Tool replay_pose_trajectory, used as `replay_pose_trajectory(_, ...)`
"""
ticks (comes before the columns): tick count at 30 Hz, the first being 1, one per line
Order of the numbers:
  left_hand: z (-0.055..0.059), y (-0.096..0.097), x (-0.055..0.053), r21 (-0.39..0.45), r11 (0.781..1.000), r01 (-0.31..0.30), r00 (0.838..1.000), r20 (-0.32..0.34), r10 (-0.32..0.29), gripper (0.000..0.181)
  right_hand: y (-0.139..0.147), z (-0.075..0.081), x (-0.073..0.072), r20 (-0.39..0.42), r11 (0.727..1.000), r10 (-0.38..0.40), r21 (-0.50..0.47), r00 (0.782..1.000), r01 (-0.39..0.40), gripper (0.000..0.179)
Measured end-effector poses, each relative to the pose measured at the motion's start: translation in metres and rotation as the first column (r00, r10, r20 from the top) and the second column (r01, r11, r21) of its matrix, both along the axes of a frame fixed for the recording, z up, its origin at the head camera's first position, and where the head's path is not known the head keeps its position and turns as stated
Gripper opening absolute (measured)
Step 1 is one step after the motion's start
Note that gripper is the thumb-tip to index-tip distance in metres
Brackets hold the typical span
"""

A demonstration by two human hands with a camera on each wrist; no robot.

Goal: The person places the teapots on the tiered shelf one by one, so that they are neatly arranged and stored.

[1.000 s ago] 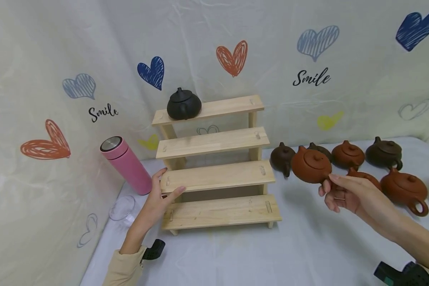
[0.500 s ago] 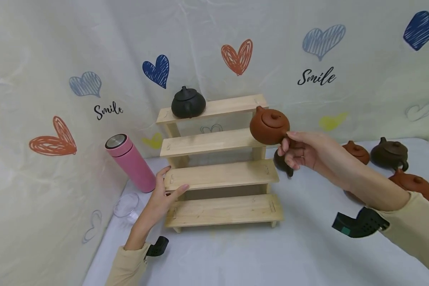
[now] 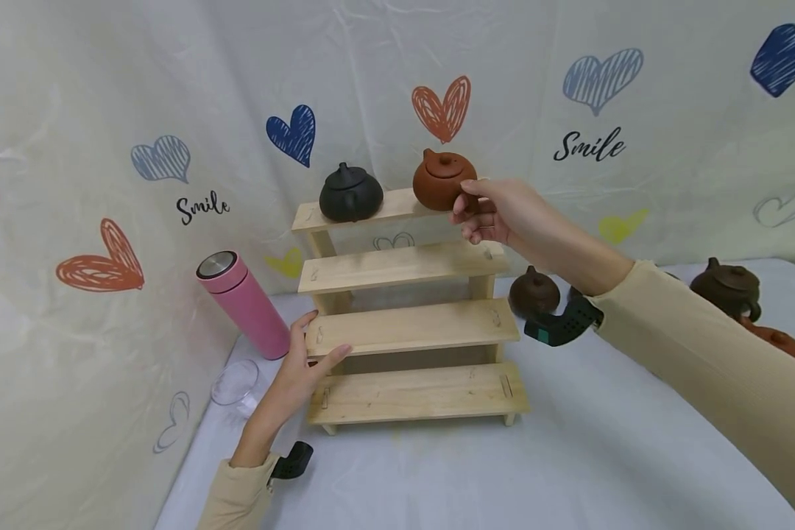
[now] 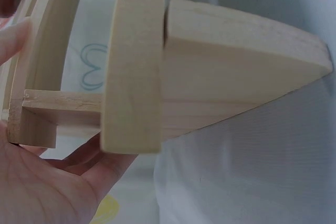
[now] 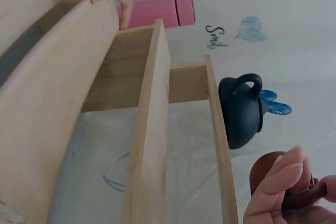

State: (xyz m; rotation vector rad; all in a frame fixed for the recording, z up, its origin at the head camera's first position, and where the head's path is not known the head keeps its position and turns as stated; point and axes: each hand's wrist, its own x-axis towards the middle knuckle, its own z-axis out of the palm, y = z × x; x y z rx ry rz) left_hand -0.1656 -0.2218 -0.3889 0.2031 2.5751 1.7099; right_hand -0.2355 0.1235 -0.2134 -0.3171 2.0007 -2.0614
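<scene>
In the head view, my right hand (image 3: 493,213) pinches the handle of a reddish-brown clay teapot (image 3: 440,180) over the right part of the top board of a four-step wooden shelf (image 3: 404,267). The right wrist view shows a narrow gap between this teapot (image 5: 265,169) and the top board (image 5: 218,145). A black teapot (image 3: 351,195) sits at the left of that same board. My left hand (image 3: 298,375) grips the left end of the second-lowest board. In the left wrist view, the thumb of my left hand (image 4: 47,187) lies along the wood, with other fingers partly hidden behind.
A pink thermos (image 3: 248,309) and a clear glass cup (image 3: 235,383) stand left of the shelf. To its right are a dark brown teapot (image 3: 533,291), another dark teapot (image 3: 725,287) and a reddish one (image 3: 778,340). My right sleeve (image 3: 695,353) hides part of this group.
My right hand has carried the reddish-brown teapot leftward and up, from above the group on the right to over the top board. My left hand keeps its grip on the shelf.
</scene>
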Motion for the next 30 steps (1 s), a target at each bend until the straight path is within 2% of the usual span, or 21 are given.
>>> replay_pose_trajectory(5, -0.001, 0.0, 0.002, 0.006, 1.0, -0.007, 1.0, 0.008, 0.007, 0.094, -0.007, 0.001, -0.013, 0.042, 1.0, -0.028, -0.002, 0.999, 0.028, 0.034)
replay_pose_trajectory(14, 0.004, -0.001, 0.002, -0.014, 1.0, -0.003, 1.0, 0.012, 0.003, 0.095, -0.018, -0.007, -0.026, 0.03, 0.998, -0.06, 0.006, 0.998, 0.06, 0.037)
replay_pose_trajectory(25, 0.001, 0.0, 0.005, 0.001, 1.0, -0.018, 1.0, 0.013, 0.018, 0.095, -0.021, -0.008, -0.027, -0.044, 0.994, -0.049, 0.094, 0.998, 0.053, 0.043)
replay_pose_trajectory(30, 0.001, 0.001, 0.002, -0.009, 1.0, -0.003, 1.0, 0.008, 0.003, 0.096, -0.017, -0.009, -0.027, -0.044, 0.996, -0.041, 0.081, 0.998, 0.044, 0.044)
